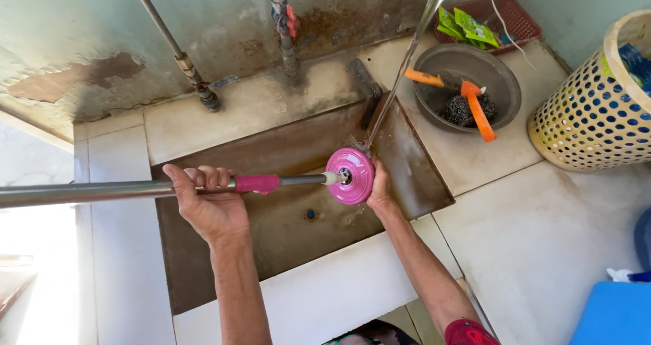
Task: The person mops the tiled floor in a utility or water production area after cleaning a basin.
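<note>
My left hand (207, 203) grips a metal mop pole (88, 193) just left of its pink collar (257, 183), holding it level above a stained sunken basin (291, 216). At the pole's right end sits a round pink mop head disc (352, 175). My right hand (380, 186) is behind the disc, holding its far side. A thin stream of water (397, 80) falls from the upper right onto the top of the disc.
Two metal pipes (190, 67) run down the stained wall behind the basin. A grey bowl (468, 87) with orange-handled brushes sits at the back right, beside a red tray (508, 16) and a yellow perforated basket (597, 108). A blue box (617, 314) is at the lower right.
</note>
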